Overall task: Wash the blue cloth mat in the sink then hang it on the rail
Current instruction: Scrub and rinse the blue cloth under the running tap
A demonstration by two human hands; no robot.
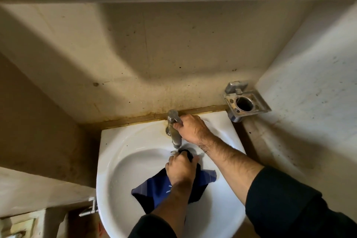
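Fingers of the right hand (190,126) curl round the tap (173,127) handle at the back of the sink (116,160); left hand (180,168) fingers clench a bunched end of the blue cloth mat (152,189), holding it up under the spout w/ the rest trailing into the bowl. Risk: tap opened too hard, so water bounces off the wad & sprays over the rim; cloth could slip too. Mat's dark blue, thin pale stripes, crumpled, prob damp

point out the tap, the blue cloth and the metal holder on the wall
tap (174,137): head view, on its spout
blue cloth (154,189): head view, on its spread lower part
metal holder (249,106): head view, on its flat rim
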